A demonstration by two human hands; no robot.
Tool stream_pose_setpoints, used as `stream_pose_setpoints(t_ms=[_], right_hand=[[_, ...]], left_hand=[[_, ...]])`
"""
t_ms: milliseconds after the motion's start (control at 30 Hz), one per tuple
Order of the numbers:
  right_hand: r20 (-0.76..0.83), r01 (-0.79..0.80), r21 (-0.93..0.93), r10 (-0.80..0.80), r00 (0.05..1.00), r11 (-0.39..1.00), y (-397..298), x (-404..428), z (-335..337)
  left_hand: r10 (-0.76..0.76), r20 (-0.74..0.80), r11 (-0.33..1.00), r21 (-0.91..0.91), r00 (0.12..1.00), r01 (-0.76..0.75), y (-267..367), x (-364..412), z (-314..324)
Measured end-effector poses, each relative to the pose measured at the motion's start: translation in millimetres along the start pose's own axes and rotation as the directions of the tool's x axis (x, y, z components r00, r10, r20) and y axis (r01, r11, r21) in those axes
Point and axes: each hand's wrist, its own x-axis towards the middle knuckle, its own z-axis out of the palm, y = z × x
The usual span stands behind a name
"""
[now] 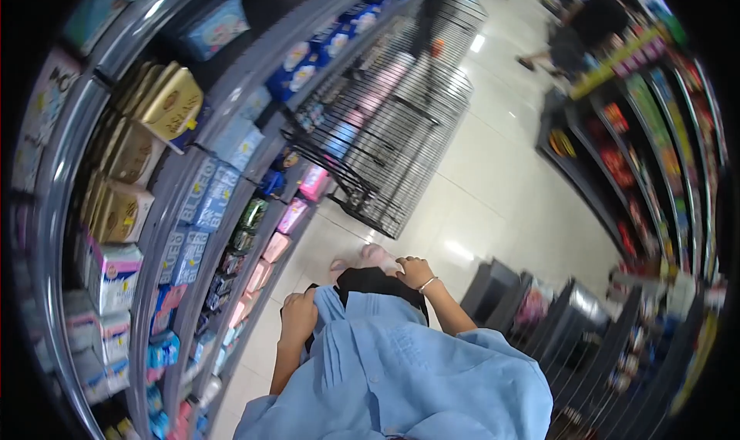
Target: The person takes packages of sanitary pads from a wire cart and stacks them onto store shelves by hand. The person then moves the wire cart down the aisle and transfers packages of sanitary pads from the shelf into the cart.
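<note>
My left hand [299,317] hangs with its fingers curled at the hem of the light blue shirt [370,376], over black clothing. Whether it grips the cloth I cannot tell. My right hand [414,272], with a pale bracelet [427,284] at the wrist, is held out beside the black clothing [376,278]; its fingers are slightly apart and hold nothing visible. Ahead of both hands, apart from them, stands a black wire cart [399,151]. Pink footwear [373,252] shows on the tiled floor below.
On the left rise grey shelves [153,232] with packaged goods, among them gold packs [170,107], blue packs [199,200] and white boxes [118,278]. More stocked shelves [636,168] line the right. A person in dark clothes [589,29] is farther up the aisle floor [491,191].
</note>
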Motion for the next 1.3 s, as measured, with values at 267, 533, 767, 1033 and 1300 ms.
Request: stream_pose_setpoints(t_ms=[267, 533, 767, 1033, 1300], right_hand=[[-0.186, 0.390, -0.114, -0.405, 0.895, 0.914, 17, 133, -32], [0.287, 0.564, -0.516, -0.491, 0.823, 0.644, 108, 247, 27], [0.470, 0.617, -0.561, -0.401, 0.786, 0.552, 87, 278, 30], [0.388, 0.454, -0.538, -0.269, 0.881, 0.710, 83, 296, 54], [0.248, 0.275, -0.453, -0.176, 0.953, 0.848, 103, 296, 78]], left_hand=[[-0.328, -0.091, 0.943, -0.090, 0.940, 0.321, 86, 7, 46], [-0.542, -0.065, 0.832, -0.183, 0.838, 0.524, 141, 17, 80], [-0.749, 0.072, 0.624, -0.255, 0.658, 0.739, 172, -13, 105], [-0.843, 0.283, 0.384, -0.279, 0.458, 0.880, 183, -6, 104], [-0.907, 0.231, 0.257, -0.358, 0.352, 0.898, 192, -9, 100]])
